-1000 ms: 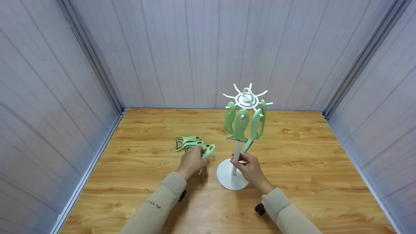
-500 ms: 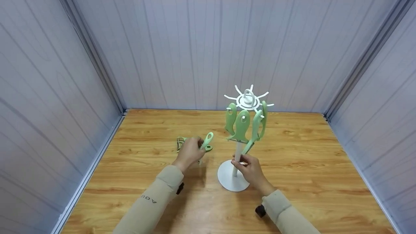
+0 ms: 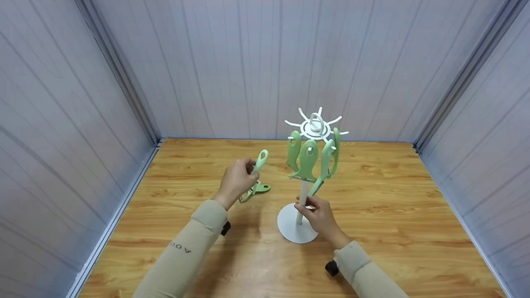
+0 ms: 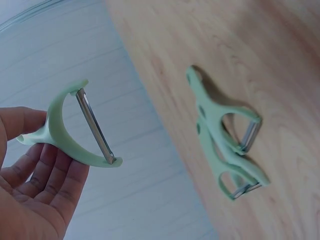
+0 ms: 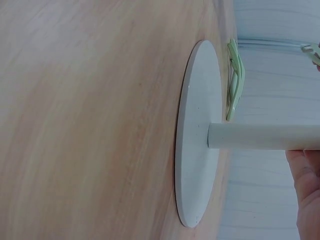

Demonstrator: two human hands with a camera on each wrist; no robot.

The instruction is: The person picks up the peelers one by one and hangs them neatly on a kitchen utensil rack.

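Observation:
My left hand [image 3: 236, 180] pinches a light green Y-shaped peeler [image 4: 59, 127] by its handle, raised above the table. The looped handle end points up in the head view; the metal blade faces away from the palm in the left wrist view. Below lies a small overlapping pile of green peelers [image 4: 212, 107], partly hidden by the hand in the head view. My right hand [image 3: 323, 215] grips the lower pole [image 5: 260, 136] of a white hook stand. Several green peelers [image 3: 307, 161] hang from its front and right hooks.
The stand's round white base [image 3: 290, 231] rests on the wooden table [image 3: 393, 198]. At its top, bare white hooks [image 3: 293, 123] point to the back and left. Pale panel walls [image 3: 215, 70] enclose the table at the back and both sides.
My left hand has lifted the peeler off the pile, moving up and slightly left, with the handle loop now higher. The right hand stays on the pole.

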